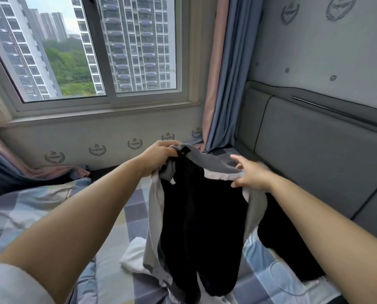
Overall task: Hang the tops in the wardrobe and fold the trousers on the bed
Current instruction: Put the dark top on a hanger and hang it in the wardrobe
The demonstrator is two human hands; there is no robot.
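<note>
In the head view, we held a grey-and-black top (196, 216) up at the centre of the frame, above the bed (40, 205). Our left hand (161, 154) had its fingers curled round the bunched collar end. Our right hand (251, 174) pinched the grey shoulder edge under the thumb, with the other fingers (238, 159) spread loose above it. We judged the risk to be that light right-hand pinch: if the fabric slid out, the top would sag onto the white garment (132, 255) and black garment (292, 249) lying beneath. The top hung down from both hands, its hem near the bed at lower centre. No wardrobe was visible.
</note>
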